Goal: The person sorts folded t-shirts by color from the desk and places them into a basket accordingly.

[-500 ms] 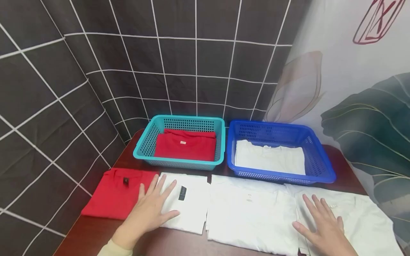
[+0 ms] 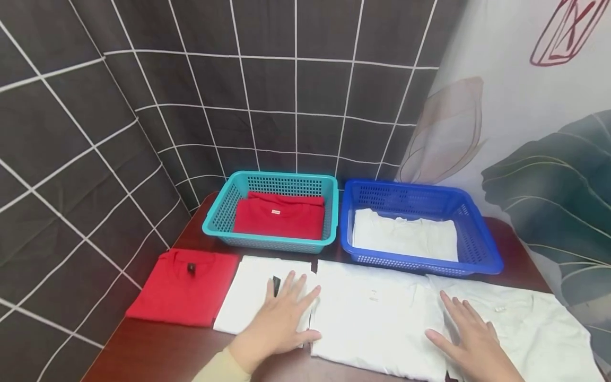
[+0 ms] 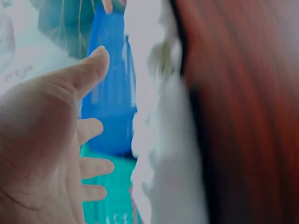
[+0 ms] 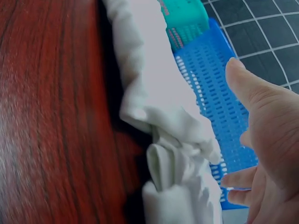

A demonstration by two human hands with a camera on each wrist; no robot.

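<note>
My left hand point(image 2: 281, 321), fingers spread, is over the right part of a small folded white T-shirt point(image 2: 241, 294) with a dark neck label. Its thumb reaches the edge of the wider folded white T-shirt point(image 2: 367, 323) in the middle. My right hand point(image 2: 470, 337) is spread over the border between that middle shirt and another white T-shirt point(image 2: 534, 323) at the right. In the wrist views both palms look raised off the cloth, with nothing held. A folded red T-shirt point(image 2: 179, 292) lies at the far left of the row.
Behind the row stand a teal basket point(image 2: 272, 245) with folded red shirts point(image 2: 281, 220) and a blue basket point(image 2: 487, 249) with a folded white garment point(image 2: 406, 236). A dark grid-patterned curtain point(image 2: 267, 85) hangs behind. Brown tabletop point(image 2: 157, 353) shows along the front.
My left hand has moved right, from between the red shirt and small white shirt to the latter's right side. The right hand has shifted slightly left. The shirts lie as before.
</note>
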